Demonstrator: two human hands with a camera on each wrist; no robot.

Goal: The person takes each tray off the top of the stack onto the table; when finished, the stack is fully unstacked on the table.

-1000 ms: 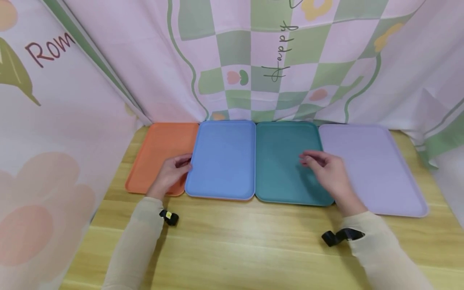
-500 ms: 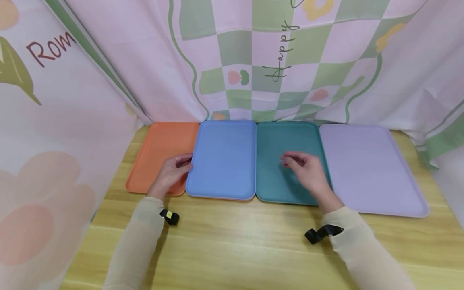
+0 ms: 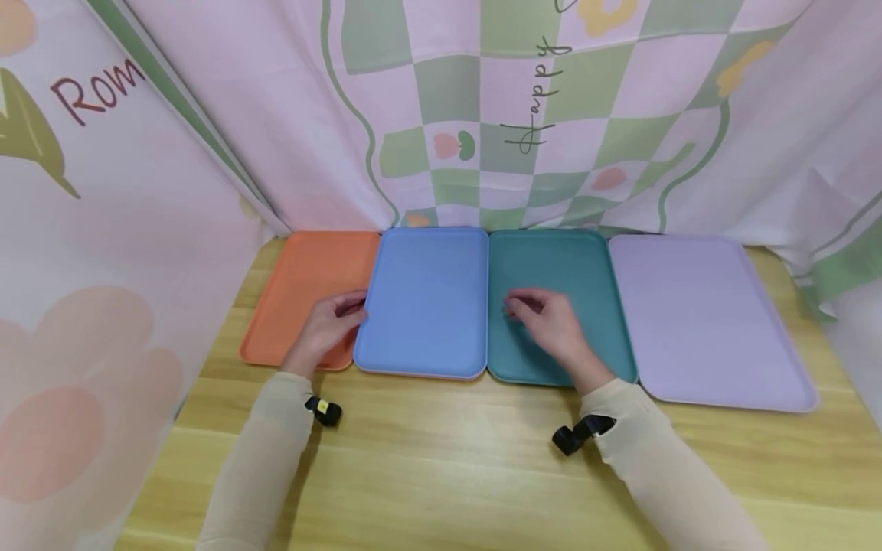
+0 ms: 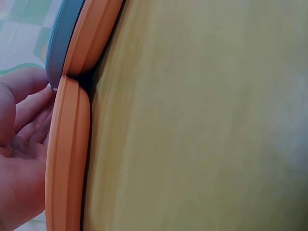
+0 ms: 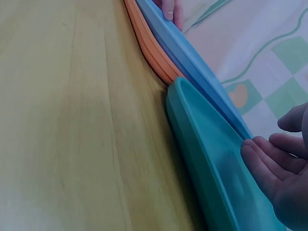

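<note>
In the head view four trays lie side by side: orange [image 3: 313, 283], blue [image 3: 427, 306], teal [image 3: 551, 264] and lilac [image 3: 703, 321]. The blue one is stacked on another orange tray [image 5: 147, 41], whose side shows under it in the wrist views. My left hand [image 3: 327, 329] reaches over the leftmost orange tray and pinches the blue tray's left rim between thumb and fingers. Above the teal tray hovers my right hand [image 3: 547, 321], fingers loosely bent and holding nothing. Its fingertips point toward the blue tray's right rim.
The trays stand on a wooden table [image 3: 427, 459], with their far edges close to a patterned cloth [image 3: 441, 99]. Another cloth [image 3: 103, 268] hangs along the left side. Black cameras are strapped to both wrists.
My right hand has moved left across the teal tray, from near its right edge to near the blue tray. The left hand stays at the blue rim, and the trays keep their places.
</note>
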